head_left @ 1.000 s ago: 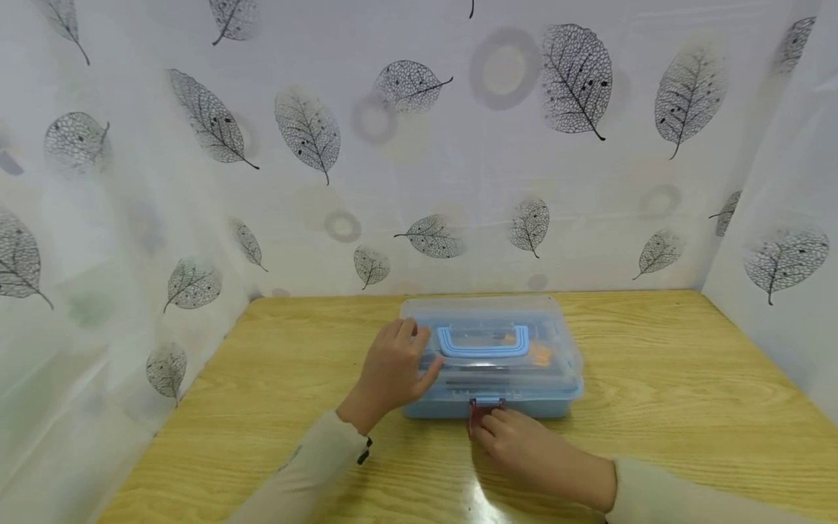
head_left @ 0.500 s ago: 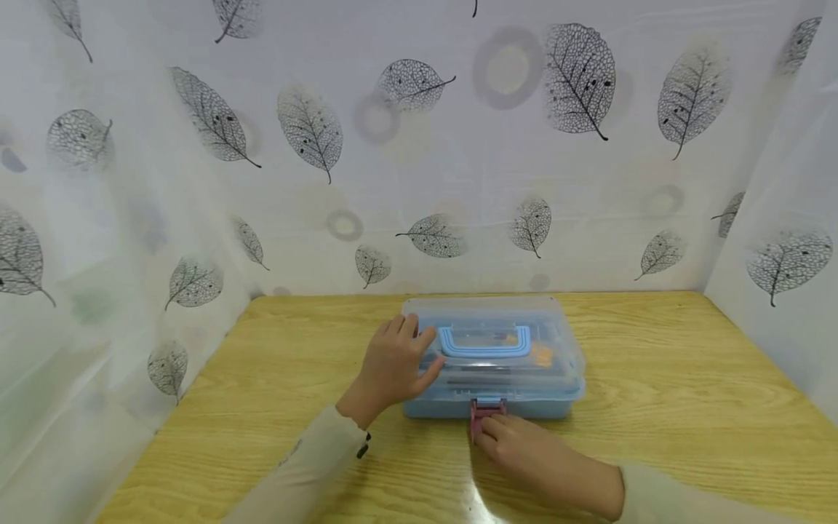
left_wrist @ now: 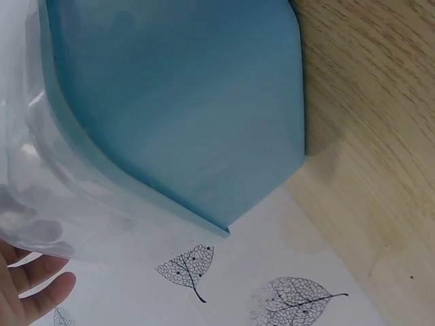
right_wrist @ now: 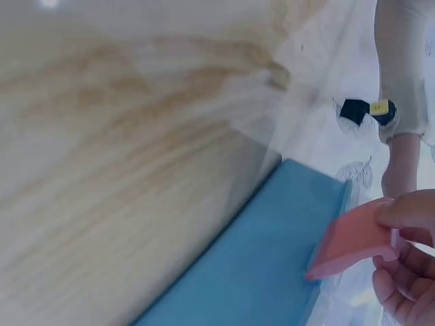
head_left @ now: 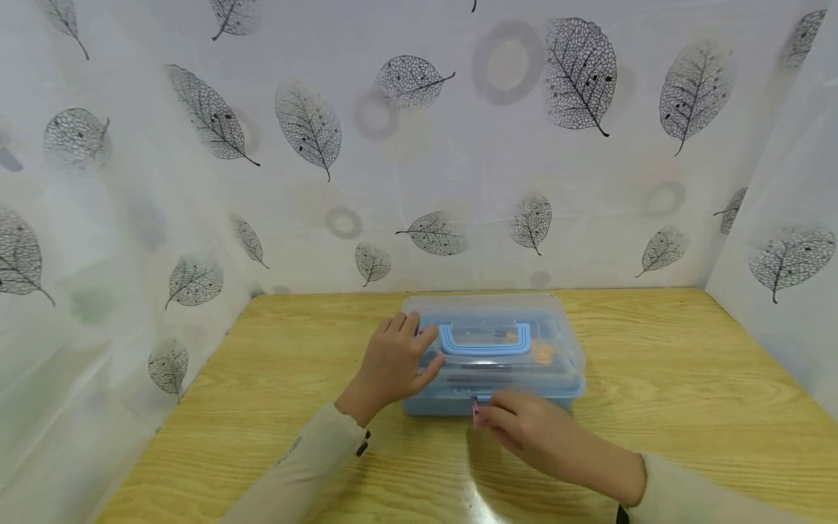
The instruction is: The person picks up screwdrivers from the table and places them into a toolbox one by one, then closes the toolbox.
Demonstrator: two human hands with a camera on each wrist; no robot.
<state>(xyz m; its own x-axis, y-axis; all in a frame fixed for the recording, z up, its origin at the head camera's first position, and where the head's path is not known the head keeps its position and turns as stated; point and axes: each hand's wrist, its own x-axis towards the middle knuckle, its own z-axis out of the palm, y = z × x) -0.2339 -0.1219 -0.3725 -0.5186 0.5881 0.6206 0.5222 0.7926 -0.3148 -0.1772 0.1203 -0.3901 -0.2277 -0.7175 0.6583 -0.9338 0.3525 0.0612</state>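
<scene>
A storage box with a clear lid (head_left: 484,303) and a light blue base (head_left: 432,406) stands on the table, its lid down. My left hand (head_left: 393,360) rests at the lid's left side with its fingers spread; in the left wrist view, fingertips (left_wrist: 51,292) show beside the clear lid. At the box's front, my right hand (head_left: 533,429) pinches the pink latch (head_left: 476,413). The right wrist view shows the thumb on the latch (right_wrist: 357,238), which sticks out from the blue wall, with curled fingers behind it. A blue handle (head_left: 484,350) lies on the lid.
Orange pieces (head_left: 542,353) and other items show dimly through the lid. The box sits near the back of the wood-grain table (head_left: 294,335). A white curtain with a leaf print (head_left: 458,160) hangs behind it and along both sides.
My right hand has risen a little, and the pink latch has swung upward and outward from its lower hanging position. The left hand and the box have stayed in place.
</scene>
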